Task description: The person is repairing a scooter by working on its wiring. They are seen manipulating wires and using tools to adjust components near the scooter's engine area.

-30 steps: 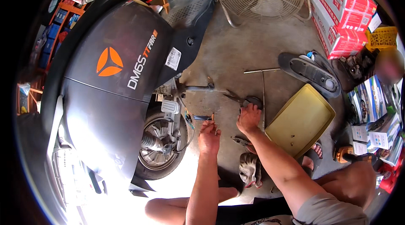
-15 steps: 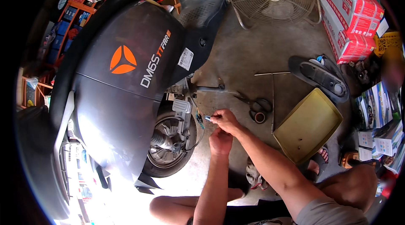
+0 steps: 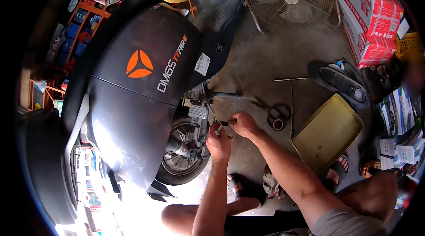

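My left hand pinches thin wires that come down from the underside of a dark grey electric scooter, beside its rear wheel. A bit of green shows at its fingertips. My right hand is closed just to the right, its thumb and fingers on one end of a short dark strip. That strip spans the gap between both hands. It looks like black tape, though it is too small to be sure. Part of the wiring is hidden behind my left fingers.
Scissors and a tape roll lie on the floor beside a T-handle wrench. Right of them are a yellowish tray and a black plastic cover. A floor fan and red cartons stand behind.
My left hand has moved up and left onto the wires. My right hand has shifted slightly right, and a dark strip now shows between them. The whole view has shifted a little.
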A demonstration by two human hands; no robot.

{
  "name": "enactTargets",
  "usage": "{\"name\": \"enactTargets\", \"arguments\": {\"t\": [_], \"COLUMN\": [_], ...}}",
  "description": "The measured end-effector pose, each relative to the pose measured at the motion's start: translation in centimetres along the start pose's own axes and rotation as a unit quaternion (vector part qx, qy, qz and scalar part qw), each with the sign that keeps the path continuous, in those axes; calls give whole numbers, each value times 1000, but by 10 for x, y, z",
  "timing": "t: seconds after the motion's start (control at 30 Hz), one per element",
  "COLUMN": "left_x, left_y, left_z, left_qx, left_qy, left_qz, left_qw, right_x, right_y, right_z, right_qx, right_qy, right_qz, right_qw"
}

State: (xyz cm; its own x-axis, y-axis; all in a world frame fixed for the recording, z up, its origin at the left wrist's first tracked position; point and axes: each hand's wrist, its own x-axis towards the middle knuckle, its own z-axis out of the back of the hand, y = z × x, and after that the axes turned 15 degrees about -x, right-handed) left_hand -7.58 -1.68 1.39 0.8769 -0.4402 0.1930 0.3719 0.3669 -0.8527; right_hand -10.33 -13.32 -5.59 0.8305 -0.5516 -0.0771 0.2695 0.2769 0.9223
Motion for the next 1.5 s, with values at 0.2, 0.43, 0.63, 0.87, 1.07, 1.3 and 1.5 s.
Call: {"name": "enactTargets", "arguments": {"t": [0.2, 0.43, 0.63, 0.87, 1.07, 1.3, 1.5], "left_x": [25, 30, 31, 30, 29, 20, 11], "left_y": [17, 10, 17, 25, 28, 23, 18], "left_z": [4, 6, 6, 3, 2, -2, 1], "left_qx": [153, 86, 117, 105, 95, 54, 77], "left_qy": [26, 2, -9, -28, -33, -44, -58], "left_qz": [-54, 63, 2, -52, -43, -26, -58], "left_qw": [986, 994, 993, 993, 994, 997, 994], "right_x": [0, 7, 12, 8, 2, -21, -23], "right_y": [4, 10, 13, 17, 6, 10, 32], "right_z": [6, 5, 3, -2, -4, -14, -37], "right_qx": [-35, -95, -139, -150, -110, 52, 6], "right_qy": [-9, -46, -57, -87, -311, -247, -175], "right_qz": [12, 36, 60, 56, 18, 62, -11], "right_qw": [999, 994, 987, 983, 944, 966, 984]}}
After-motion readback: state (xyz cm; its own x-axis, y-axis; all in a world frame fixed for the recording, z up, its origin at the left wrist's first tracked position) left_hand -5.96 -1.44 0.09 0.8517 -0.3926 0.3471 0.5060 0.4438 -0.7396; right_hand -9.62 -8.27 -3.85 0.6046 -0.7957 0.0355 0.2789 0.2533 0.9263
